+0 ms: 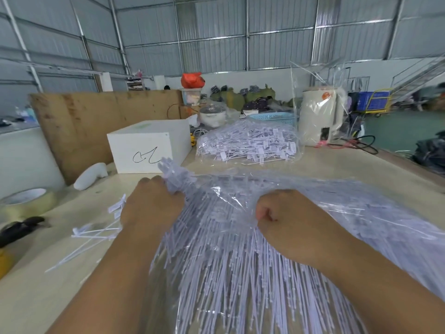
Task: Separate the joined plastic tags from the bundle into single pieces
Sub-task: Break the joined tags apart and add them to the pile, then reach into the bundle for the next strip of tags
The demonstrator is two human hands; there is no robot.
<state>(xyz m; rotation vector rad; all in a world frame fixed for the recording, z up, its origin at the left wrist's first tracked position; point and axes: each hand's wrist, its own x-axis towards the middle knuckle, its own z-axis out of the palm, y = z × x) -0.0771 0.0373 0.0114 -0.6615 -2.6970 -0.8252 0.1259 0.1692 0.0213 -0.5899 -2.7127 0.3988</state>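
**Plastic tags: separation at an early stage**

The bundle of joined, pale lilac plastic tags point(240, 256), long thin stems still partly wrapped in clear film, lay on the beige worktop point(36, 273) directly in front of the person and fanned out toward the camera. The left hand point(150, 206) gripped the head end of the bundle, fingers curled over the clustered tag heads. The right hand point(286, 218) was clenched on the film and stems just beside it, near the middle of the bundle.

Completed work, judged from the layout: a small scatter of loose white single tags point(96, 231) lay on the worktop just left of the left hand. Whether all were fully single could not be told.

Remaining work: nearly the whole bundle appeared unseparated. A clear plastic bag of further white tags point(248, 143) lay behind it, near a white foam block point(149, 148); whether those were sorted could not be told.
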